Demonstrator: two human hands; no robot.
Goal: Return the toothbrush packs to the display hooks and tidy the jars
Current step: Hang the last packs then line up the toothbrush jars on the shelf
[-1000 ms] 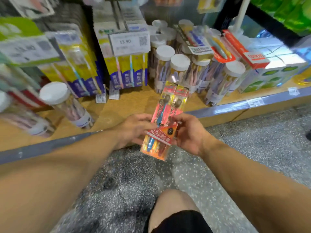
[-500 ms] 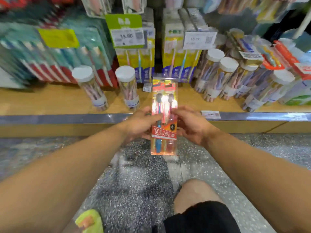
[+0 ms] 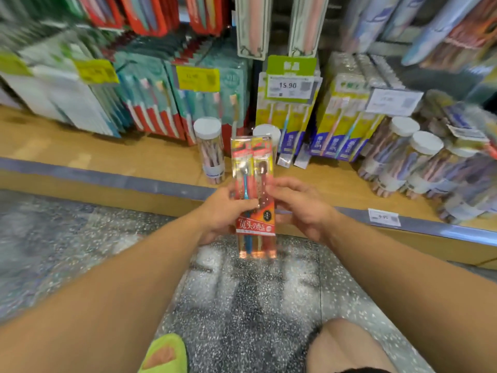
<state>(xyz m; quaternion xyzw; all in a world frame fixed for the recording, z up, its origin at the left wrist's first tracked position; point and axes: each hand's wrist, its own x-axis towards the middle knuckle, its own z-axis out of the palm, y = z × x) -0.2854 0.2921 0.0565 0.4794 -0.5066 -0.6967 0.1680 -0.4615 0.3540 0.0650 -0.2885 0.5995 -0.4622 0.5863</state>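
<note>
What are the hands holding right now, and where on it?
Both hands, left and right, grip one toothbrush pack by its side edges near the middle.

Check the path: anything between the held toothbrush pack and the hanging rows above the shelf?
Nothing solid blocks it. Both hands, left and right, grip the toothbrush pack out in front of the shelf edge. Two white-lidded jars stand just behind it, low on the shelf; the hanging packs are higher. The hooks themselves aren't visible.

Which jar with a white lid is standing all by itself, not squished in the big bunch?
The jar just left of the held toothbrush pack. It stands upright and fully visible; another hides behind the pack, and the rest crowd together on the right.
</note>
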